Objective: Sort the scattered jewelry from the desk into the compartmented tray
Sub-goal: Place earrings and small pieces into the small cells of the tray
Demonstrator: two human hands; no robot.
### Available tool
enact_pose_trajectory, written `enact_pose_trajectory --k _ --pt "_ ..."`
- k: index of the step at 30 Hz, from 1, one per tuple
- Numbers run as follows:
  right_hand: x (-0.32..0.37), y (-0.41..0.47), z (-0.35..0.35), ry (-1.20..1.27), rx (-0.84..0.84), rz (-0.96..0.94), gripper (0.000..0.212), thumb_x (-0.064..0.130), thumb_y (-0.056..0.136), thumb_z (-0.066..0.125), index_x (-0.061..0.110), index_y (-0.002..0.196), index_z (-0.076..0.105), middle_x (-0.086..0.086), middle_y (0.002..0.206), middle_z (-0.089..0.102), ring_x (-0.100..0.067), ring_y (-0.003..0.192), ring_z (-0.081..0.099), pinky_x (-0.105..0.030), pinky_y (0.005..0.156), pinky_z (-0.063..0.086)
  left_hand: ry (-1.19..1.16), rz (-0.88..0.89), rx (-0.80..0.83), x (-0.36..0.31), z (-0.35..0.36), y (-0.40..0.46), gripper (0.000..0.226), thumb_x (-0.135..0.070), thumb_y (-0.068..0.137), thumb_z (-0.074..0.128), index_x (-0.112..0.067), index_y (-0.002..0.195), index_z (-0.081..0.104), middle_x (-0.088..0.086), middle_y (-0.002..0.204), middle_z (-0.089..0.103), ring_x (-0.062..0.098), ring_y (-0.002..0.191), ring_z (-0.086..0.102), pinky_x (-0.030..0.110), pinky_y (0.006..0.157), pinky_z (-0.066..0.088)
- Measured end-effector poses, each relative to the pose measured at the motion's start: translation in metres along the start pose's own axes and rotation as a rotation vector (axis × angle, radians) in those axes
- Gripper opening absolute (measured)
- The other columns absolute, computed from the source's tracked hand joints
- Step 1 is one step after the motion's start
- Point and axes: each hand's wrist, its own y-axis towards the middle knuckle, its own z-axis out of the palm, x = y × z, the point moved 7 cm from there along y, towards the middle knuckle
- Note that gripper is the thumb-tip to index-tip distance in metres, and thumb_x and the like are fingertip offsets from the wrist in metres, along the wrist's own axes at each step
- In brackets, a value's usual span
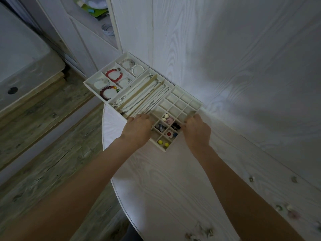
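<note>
Loose jewelry (199, 232): several small pieces scattered on the desk (173, 188) nearest the camera, blurred, well behind both hands.
Left hand (138, 129): curled round the left edge of the grid tray (175, 115), gripping.
Right hand (197, 130): clamped on the same tray's right edge.
Between the hands: yellow beads (163, 143), red-centred flower (169, 133), heart charm (166, 116).
Beyond: necklace tray (140, 94), touching.
Farthest: bracelet tray (114, 75), red bracelet (113, 75).
</note>
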Motion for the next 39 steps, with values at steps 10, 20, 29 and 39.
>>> enact_pose_trajectory --k 10,20,29,39 --pt "-0.1 -0.062 -0.002 0.351 0.111 0.078 0.03 0.017 0.098 0.043 0.01 0.122 0.058 -0.009 0.125 0.051 -0.021 0.111 0.052 -0.027 0.089 0.041 -0.184 0.203 -0.041 -0.109 0.007 -0.014 0.032 -0.011 0.095 0.042 -0.013 0.123 0.059 0.007 0.126 0.057 0.026 0.113 0.053 0.034 0.093 0.04" --pt "-0.243 -0.139 0.024 0.517 0.166 0.199 0.054 -0.001 0.091 0.047 0.019 0.141 0.042 -0.004 0.15 0.033 -0.019 0.139 0.028 -0.019 0.11 0.012 -0.401 0.343 0.195 -0.265 0.08 -0.026 0.033 -0.01 0.093 0.048 -0.014 0.124 0.058 0.009 0.124 0.054 0.023 0.115 0.052 0.032 0.1 0.038" --pt "-0.256 -0.133 0.033 0.635 0.061 0.239 0.022 0.008 0.088 0.059 0.01 0.109 0.064 -0.011 0.11 0.052 -0.011 0.083 0.048 -0.011 0.071 0.032 -0.542 0.109 0.085 -0.302 0.114 -0.009 0.016 -0.013 0.086 0.063 -0.006 0.097 0.072 0.012 0.104 0.065 0.022 0.091 0.062 0.018 0.075 0.043" --pt "-0.256 -0.131 0.035 0.64 0.058 0.208 0.007 0.006 0.085 0.059 0.007 0.091 0.063 -0.006 0.091 0.061 -0.017 0.083 0.055 -0.021 0.071 0.041 -0.625 0.124 0.129 -0.303 0.12 -0.01 0.01 -0.006 0.081 0.064 -0.01 0.085 0.072 0.005 0.092 0.068 0.016 0.084 0.063 0.014 0.066 0.041"
